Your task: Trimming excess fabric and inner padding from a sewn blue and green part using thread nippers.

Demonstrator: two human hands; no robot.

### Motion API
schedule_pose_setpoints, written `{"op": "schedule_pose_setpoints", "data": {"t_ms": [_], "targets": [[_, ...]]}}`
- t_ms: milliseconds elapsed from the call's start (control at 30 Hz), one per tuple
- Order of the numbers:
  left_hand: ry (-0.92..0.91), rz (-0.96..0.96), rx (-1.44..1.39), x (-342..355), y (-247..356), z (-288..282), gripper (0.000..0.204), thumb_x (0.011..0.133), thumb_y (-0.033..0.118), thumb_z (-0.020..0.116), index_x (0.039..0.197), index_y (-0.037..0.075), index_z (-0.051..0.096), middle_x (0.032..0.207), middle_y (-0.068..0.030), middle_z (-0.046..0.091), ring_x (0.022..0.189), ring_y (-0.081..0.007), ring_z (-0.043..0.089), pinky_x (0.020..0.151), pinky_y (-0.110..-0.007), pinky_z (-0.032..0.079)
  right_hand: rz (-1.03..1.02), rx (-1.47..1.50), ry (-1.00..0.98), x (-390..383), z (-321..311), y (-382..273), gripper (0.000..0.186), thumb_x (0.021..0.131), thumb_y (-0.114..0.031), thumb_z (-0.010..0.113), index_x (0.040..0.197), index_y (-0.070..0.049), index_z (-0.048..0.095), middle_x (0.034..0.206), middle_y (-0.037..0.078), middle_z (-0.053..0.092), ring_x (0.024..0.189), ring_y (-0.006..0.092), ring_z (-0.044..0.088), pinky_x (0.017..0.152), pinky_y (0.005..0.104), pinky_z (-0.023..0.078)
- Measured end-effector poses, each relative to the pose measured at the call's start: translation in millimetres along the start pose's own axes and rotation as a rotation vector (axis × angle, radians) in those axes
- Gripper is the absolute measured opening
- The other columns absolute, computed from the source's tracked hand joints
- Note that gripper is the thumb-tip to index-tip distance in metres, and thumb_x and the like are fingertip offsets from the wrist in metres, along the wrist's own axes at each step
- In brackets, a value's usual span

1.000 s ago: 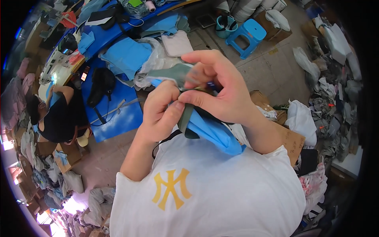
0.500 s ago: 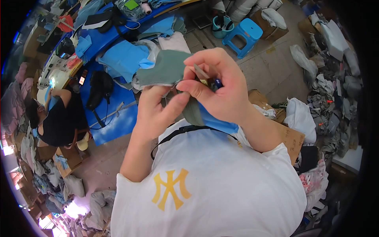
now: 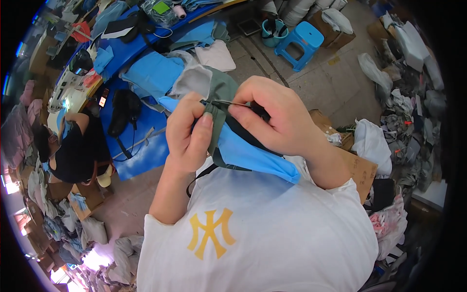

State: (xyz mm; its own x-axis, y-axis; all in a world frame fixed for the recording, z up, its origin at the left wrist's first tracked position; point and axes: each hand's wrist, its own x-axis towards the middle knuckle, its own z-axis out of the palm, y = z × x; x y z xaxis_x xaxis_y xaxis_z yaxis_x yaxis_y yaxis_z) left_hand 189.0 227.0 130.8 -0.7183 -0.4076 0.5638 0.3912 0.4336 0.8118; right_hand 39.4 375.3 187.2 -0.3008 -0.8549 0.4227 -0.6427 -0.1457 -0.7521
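Observation:
My left hand (image 3: 187, 134) pinches the edge of a grey-green sewn fabric piece (image 3: 224, 85) between thumb and fingers. A light-blue cloth lining (image 3: 253, 155) hangs from it toward my shirt, and a pale grey inner side (image 3: 193, 82) shows at its far left. My right hand (image 3: 277, 117) is closed around small thread snips (image 3: 224, 102). Their thin metal blades point left and reach the fabric edge beside my left fingertips. Most of the snips' handle is hidden in my right palm.
A blue table (image 3: 146, 163) at the left bears folded blue cloth (image 3: 153, 70) and a black bag (image 3: 122, 112). Another person (image 3: 73, 146) sits at a sewing machine (image 3: 68, 92). A blue stool (image 3: 301, 44) stands on the floor ahead; fabric heaps (image 3: 408, 131) lie at right.
The fabric piece has been turned, so its blue lining and pale inner side show more. My right hand has lowered slightly, bringing the blades to the edge by my left fingers.

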Motion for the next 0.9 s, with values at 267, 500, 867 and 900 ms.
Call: {"op": "schedule_pose_setpoints", "data": {"t_ms": [267, 500, 867, 900], "targets": [[0.010, 0.027, -0.006, 2, 2, 0, 0.010, 0.088, 0.005, 0.057, 0.082, 0.000, 0.051, 0.076, -0.0090, 0.048, 0.067, -0.0213, 0.042, 0.060, -0.034, 0.035, -0.019, -0.025, -0.020, 0, 0, -1, 0.009, 0.088, -0.010, 0.069, 0.088, -0.004, 0.063, 0.081, 0.009, 0.062, 0.071, 0.0264, 0.060, 0.062, 0.0348, 0.047], [0.026, 0.012, -0.001, 1, 4, -1, 0.009, 0.088, 0.004, 0.057, 0.083, 0.000, 0.051, 0.077, -0.0102, 0.050, 0.070, -0.0225, 0.044, 0.063, -0.034, 0.036, -0.021, -0.012, -0.045, -1, -2, -3, 0.012, 0.088, -0.012, 0.069, 0.089, -0.003, 0.061, 0.082, 0.011, 0.063, 0.072, 0.0301, 0.063, 0.062, 0.0381, 0.050], [-0.031, -0.088, -0.020, -2, 6, -3, 0.009, 0.087, 0.005, 0.056, 0.082, 0.001, 0.050, 0.076, -0.0104, 0.048, 0.070, -0.0237, 0.044, 0.063, -0.035, 0.037, -0.055, 0.046, 0.066, -5, 12, 3, 0.011, 0.087, -0.010, 0.070, 0.086, -0.003, 0.061, 0.082, 0.012, 0.064, 0.073, 0.0313, 0.063, 0.063, 0.0377, 0.050], [-0.032, -0.086, -0.021, -1, 7, -2, 0.009, 0.087, 0.005, 0.056, 0.082, 0.001, 0.050, 0.076, -0.0104, 0.048, 0.070, -0.0237, 0.044, 0.063, -0.035, 0.037, -0.109, 0.059, 0.117, -7, 16, 8, 0.011, 0.090, -0.011, 0.069, 0.090, -0.003, 0.061, 0.083, 0.011, 0.064, 0.070, 0.0264, 0.062, 0.061, 0.0350, 0.049]]}}
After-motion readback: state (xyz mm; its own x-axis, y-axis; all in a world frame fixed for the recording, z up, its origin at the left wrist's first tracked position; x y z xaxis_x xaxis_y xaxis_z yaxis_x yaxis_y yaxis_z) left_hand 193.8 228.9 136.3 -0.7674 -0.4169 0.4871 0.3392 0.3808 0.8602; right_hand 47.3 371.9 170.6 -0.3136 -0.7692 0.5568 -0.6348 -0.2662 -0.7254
